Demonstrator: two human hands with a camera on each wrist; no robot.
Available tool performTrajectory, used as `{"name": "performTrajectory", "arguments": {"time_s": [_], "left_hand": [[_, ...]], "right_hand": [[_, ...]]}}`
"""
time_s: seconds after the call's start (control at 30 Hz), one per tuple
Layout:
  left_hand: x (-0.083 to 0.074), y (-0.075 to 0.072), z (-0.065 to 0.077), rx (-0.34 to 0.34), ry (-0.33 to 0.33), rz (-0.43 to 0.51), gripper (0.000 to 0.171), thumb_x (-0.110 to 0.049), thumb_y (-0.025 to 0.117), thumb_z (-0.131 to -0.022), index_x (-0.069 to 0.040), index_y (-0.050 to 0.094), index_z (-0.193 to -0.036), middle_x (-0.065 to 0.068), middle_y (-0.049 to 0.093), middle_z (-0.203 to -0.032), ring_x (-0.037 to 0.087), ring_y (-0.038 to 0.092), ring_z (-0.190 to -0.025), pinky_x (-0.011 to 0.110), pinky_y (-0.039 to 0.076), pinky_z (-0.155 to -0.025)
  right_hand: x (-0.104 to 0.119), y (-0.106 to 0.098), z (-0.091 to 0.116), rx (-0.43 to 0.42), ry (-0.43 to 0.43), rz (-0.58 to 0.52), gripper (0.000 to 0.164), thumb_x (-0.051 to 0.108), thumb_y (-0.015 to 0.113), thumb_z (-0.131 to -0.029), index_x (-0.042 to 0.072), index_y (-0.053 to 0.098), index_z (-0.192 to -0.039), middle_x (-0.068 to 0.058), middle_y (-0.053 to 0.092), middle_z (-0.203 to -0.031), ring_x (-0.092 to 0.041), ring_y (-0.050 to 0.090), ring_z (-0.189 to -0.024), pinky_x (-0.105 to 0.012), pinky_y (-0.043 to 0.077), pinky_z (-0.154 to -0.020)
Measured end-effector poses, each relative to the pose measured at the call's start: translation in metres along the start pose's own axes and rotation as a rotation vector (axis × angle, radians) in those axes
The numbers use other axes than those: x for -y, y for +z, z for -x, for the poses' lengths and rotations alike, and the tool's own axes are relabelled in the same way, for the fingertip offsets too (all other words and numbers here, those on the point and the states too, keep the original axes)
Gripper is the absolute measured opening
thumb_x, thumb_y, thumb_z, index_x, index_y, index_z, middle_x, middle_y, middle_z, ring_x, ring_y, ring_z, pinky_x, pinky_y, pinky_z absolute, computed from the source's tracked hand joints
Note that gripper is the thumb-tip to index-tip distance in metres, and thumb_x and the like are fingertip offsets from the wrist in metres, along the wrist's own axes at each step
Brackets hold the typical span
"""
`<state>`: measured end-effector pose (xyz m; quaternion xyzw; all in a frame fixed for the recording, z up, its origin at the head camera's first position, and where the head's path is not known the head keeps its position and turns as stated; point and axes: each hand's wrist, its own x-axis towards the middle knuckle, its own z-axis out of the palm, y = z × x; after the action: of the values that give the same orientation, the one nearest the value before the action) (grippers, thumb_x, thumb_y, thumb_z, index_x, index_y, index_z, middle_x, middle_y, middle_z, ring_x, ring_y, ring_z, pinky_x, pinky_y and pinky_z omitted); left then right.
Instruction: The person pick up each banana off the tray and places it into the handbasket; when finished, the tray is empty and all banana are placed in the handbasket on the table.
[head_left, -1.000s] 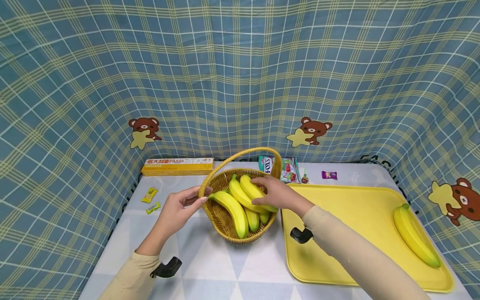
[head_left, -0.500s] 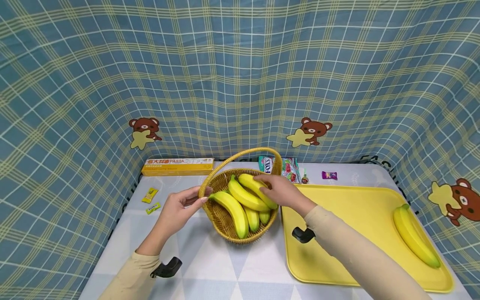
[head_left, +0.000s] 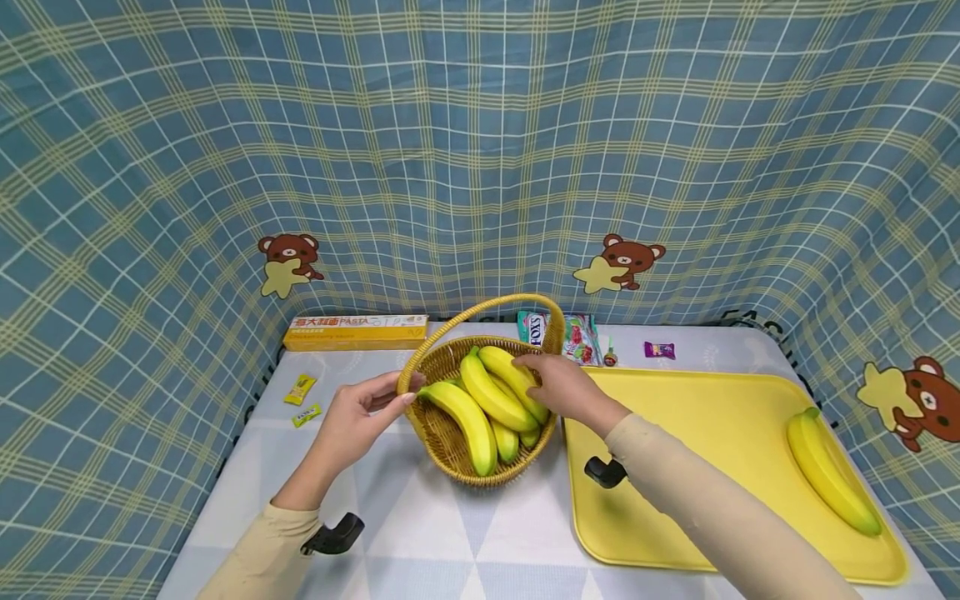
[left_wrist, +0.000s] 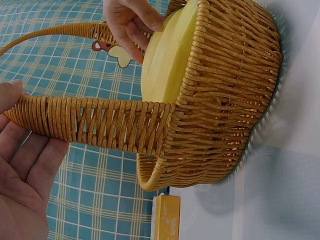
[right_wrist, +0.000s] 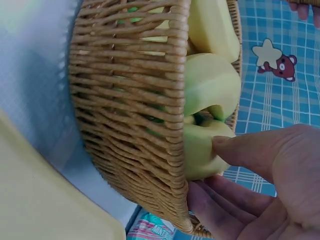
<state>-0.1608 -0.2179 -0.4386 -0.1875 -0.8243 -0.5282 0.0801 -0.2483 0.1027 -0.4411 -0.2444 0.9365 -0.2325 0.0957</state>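
A wicker basket with a tall arched handle stands mid-table, with several yellow bananas inside. My left hand pinches the handle's left base between thumb and fingers, also plain in the left wrist view. At the basket's right rim, my right hand grips the rightmost banana. In the right wrist view its thumb lies on this banana and its fingers curl behind, between fruit and rim. Another banana lies against it on the left. The lower bananas are partly hidden.
Right of the basket lies a yellow tray with one banana at its far side. Behind are a pasta box, a Fox's candy bag, a small lollipop and a purple wrapped sweet. Two yellow sweets lie left.
The right hand's banana has shifted slightly left, then settled more steeply along the basket's right side. The banana beside it has turned steeper too. The left hand and basket have stayed put.
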Motion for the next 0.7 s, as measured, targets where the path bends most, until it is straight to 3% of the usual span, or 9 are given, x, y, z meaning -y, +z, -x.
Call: {"name": "performTrajectory", "arguments": {"time_s": [0.13,0.37,0.53,0.7], "left_hand": [[0.0,0.0,0.0,0.001,-0.01,-0.003,0.028,-0.021,0.067,-0.101,-0.014,0.071,-0.128,0.009,0.074,-0.12,0.014,0.07,-0.109,0.027,0.059,-0.09],[0.0,-0.001,0.001,0.003,-0.01,-0.005,0.028,-0.021,0.067,-0.101,-0.015,0.071,-0.128,0.006,0.074,-0.12,0.014,0.07,-0.11,0.027,0.059,-0.09],[-0.001,-0.001,0.001,0.001,-0.011,0.001,0.027,-0.021,0.068,-0.101,-0.015,0.072,-0.127,0.006,0.074,-0.12,0.014,0.07,-0.11,0.027,0.059,-0.09],[-0.001,0.0,0.0,0.003,-0.015,-0.009,0.028,-0.022,0.067,-0.101,-0.015,0.071,-0.128,0.008,0.073,-0.121,0.014,0.07,-0.11,0.027,0.059,-0.091]], "right_hand": [[-0.001,0.001,-0.001,0.007,0.01,0.0,0.051,0.007,0.072,-0.095,0.009,0.058,-0.143,-0.012,0.064,-0.135,-0.016,0.059,-0.079,-0.031,0.048,-0.068],[-0.003,0.001,0.001,-0.01,0.009,-0.001,0.048,0.008,0.071,-0.095,0.008,0.06,-0.142,-0.011,0.064,-0.136,-0.019,0.064,-0.091,-0.033,0.05,-0.072],[-0.005,0.0,0.003,-0.037,0.007,-0.012,0.048,0.01,0.07,-0.096,0.009,0.06,-0.142,-0.012,0.063,-0.137,-0.02,0.058,-0.078,-0.036,0.049,-0.072],[-0.007,-0.005,0.013,-0.084,-0.004,-0.038,0.046,0.013,0.068,-0.097,0.011,0.061,-0.142,-0.011,0.064,-0.135,-0.026,0.063,-0.095,-0.042,0.054,-0.08]]}}
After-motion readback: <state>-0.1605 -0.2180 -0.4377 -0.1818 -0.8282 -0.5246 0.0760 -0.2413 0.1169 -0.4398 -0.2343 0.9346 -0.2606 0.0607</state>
